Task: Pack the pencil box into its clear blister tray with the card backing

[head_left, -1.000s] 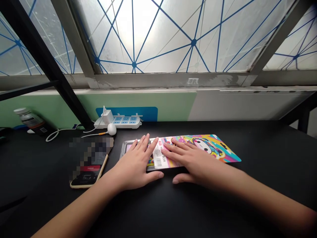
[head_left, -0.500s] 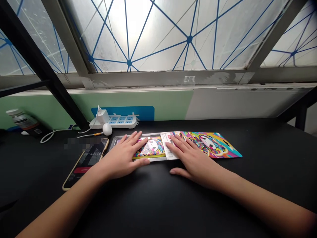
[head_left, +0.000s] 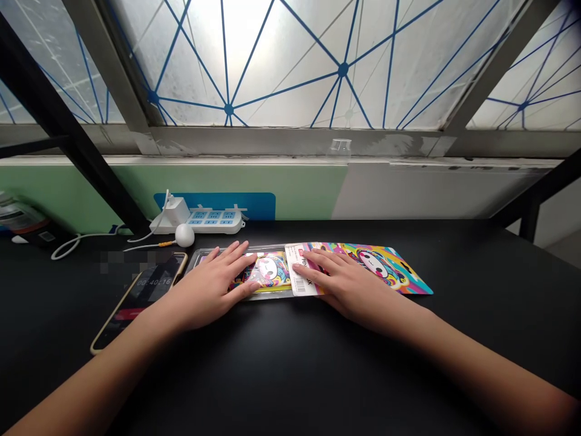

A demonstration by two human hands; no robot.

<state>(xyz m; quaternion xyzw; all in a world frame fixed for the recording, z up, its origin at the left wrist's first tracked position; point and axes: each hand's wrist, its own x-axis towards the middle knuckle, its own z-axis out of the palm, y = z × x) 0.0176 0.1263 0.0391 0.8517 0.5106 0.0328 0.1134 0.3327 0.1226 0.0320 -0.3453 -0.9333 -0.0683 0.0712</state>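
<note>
A colourful cartoon-printed card [head_left: 385, 266] lies flat on the black table [head_left: 318, 375]. To its left lies a clear plastic case [head_left: 267, 272] holding a matching colourful item. A white barcode label [head_left: 302, 281] sits where card and case meet. My left hand [head_left: 213, 287] rests flat on the left part of the case, fingers spread and open. With its fingers stretched out, my right hand [head_left: 345, 284] presses flat on the left end of the card.
A phone [head_left: 136, 300] with a lit screen lies left of the case. Behind it stand a white power strip [head_left: 213, 221] with a plugged charger, a white ball-shaped object [head_left: 184, 235] and a cable. A bottle [head_left: 18, 215] lies at the far left. A window spans the back.
My hands have slid apart. The left hand moved left along the case, and the case's colourful insert now shows between the hands. The view has shifted right.
</note>
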